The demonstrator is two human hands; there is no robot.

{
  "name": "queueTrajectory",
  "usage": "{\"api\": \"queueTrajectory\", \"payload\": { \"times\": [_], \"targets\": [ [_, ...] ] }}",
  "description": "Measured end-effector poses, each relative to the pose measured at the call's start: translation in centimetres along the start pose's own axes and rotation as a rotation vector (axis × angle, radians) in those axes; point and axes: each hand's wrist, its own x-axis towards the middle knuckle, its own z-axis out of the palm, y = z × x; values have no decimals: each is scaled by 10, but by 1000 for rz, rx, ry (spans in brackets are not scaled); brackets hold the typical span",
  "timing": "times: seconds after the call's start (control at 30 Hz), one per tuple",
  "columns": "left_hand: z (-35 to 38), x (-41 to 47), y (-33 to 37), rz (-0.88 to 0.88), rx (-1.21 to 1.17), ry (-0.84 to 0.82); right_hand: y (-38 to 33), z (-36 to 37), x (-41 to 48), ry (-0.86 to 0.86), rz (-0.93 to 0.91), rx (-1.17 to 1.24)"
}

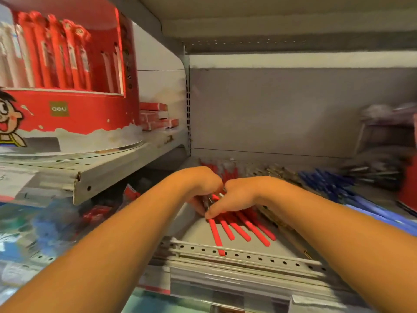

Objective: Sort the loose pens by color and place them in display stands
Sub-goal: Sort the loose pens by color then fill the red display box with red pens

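Observation:
Several red pens [239, 229] lie fanned out on the grey shelf [248, 256], their near ends reaching its perforated front lip. My left hand [203, 184] and my right hand [234, 197] meet above the far ends of these pens, both with fingers curled down round the bundle. The right thumb tip presses on the pens near the left edge of the fan. More red pens [225, 170] show behind the hands. A pile of blue pens [329, 184] lies to the right. A red round display stand [67, 75] with red packaged pens stands on the upper left shelf.
Dark pens [374, 172] lie heaped at the far right, with clear-barrelled ones [270, 172] between the red and blue piles. Small red boxes [158, 118] are stacked beside the display stand. A shelf edge [101, 175] juts out at the left, above packaged goods.

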Motion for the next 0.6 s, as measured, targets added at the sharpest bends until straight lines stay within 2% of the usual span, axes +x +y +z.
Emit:
{"api": "queueTrajectory", "payload": {
  "times": [0.1,0.27,0.43,0.6],
  "targets": [
    [1,8,-2,-13,-60,-9,-4,3,0,-25,7,6],
    [2,20,-19,35,-228,41,-3,5,-1,42,46,-20],
    [-2,23,-29,63,-261,69,-2,10,4,67,77,33],
    [0,26,-31,105,-272,71,-4,15,5,120,48,-32]
  ]
}}
